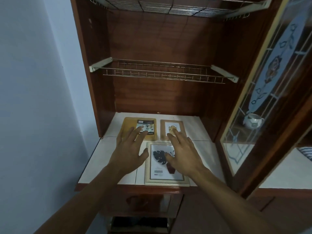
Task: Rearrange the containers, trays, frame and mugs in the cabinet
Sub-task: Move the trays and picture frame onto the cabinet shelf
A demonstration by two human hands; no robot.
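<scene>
A: Both hands are out over the tiled desk [101,157]. The left hand [130,149] is spread flat, fingers straight, nothing in it, its fingertips above the yellow tray [128,122] that lies behind and to the left of the white leaf-print frame [165,182].

B: The right hand [184,152] is the same, wide open and empty. Its palm is over that white frame's top right corner, fingertips reaching the small brown frame [179,123] just behind it. Whether either hand actually touches, I can't tell.

A: All three pieces lie flat, face up, close together. Laid down so nothing topples, I'd say.

B: The wire rack [162,73] hangs well above the white frame. My guess is the spread hands are lining up those two rear pieces. And there's a white mug [253,121] off to the right of the frame, behind the glass door [273,78]
</scene>
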